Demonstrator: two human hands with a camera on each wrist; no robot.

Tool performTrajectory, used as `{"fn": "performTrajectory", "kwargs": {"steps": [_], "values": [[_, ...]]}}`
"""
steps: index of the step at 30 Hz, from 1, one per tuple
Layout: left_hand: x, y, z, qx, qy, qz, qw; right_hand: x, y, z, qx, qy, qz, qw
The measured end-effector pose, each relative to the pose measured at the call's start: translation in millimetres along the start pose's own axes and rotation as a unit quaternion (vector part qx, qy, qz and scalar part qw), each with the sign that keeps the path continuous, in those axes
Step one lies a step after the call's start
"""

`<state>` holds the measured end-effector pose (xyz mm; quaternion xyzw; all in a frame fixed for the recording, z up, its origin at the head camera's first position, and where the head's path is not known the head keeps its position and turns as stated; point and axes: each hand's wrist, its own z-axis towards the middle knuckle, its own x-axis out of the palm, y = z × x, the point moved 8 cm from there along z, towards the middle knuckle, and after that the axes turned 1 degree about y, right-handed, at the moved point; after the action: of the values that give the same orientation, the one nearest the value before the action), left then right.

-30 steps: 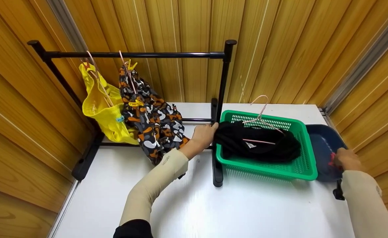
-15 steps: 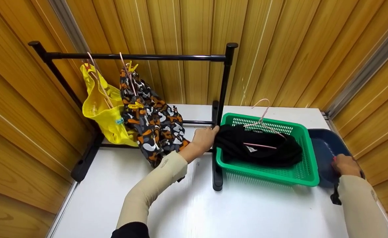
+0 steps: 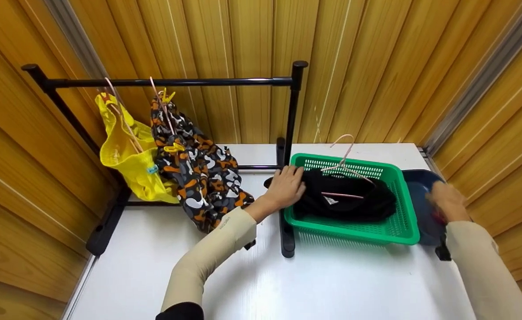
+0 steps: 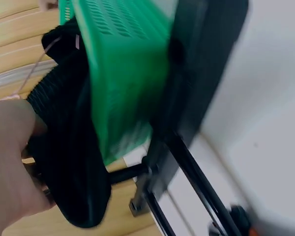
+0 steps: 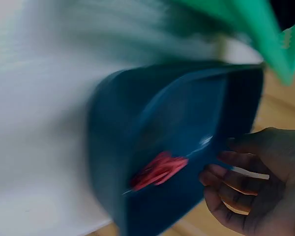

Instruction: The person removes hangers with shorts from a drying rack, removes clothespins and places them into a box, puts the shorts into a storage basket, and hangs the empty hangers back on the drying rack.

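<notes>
Your left hand (image 3: 285,186) is touching the left end of the black garment (image 3: 354,210) lying lengthwise over the green basket (image 3: 402,209), pinch unclear; your right hand (image 3: 450,201), fingers loosely apart, is hovering beyond its right side.

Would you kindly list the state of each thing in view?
Rack, standing upright
Yellow garment, hanging from the rack
Camouflage garment, hanging, yellow clips attached
Green basket, upright, open-topped
Black garment, bunched, spilling past the basket's rim
Pink hanger, partly inside the black garment, hook exposed
Blue bin, holding red items
Left hand, touching the black garment
Right hand, fingers loosely bent, holding nothing
</notes>
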<state>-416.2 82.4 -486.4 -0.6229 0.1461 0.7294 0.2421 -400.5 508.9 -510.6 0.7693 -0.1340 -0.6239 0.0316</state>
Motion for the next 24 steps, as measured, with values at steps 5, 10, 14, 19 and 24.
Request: {"fn": "performTrajectory", "kwargs": {"steps": [5,10,14,19,24], "values": [[-1.9,-0.6,13.4,-0.03,0.005,-0.08,0.9963,-28.3,67.4,6.5,-0.068,-0.103,0.026,0.992],[-8.3,9.8,20.1,-0.07,-0.06,-0.198,0.9759,-26.9,129.5,1.0,-0.158,-0.109,0.096,0.9768],[-16.5,17.0,17.5,-0.075,-0.126,-0.283,0.948,-20.3,151.4,-1.3,-0.189,-0.088,0.134,0.9687],[-26.0,21.2,13.6,-0.07,-0.176,-0.337,0.9221,-22.9,139.6,2.8,-0.123,-0.109,0.181,0.9697],[-27.6,26.2,10.9,-0.111,-0.187,-0.374,0.9015,-22.5,105.3,6.4,0.004,-0.115,0.293,0.949]]}}
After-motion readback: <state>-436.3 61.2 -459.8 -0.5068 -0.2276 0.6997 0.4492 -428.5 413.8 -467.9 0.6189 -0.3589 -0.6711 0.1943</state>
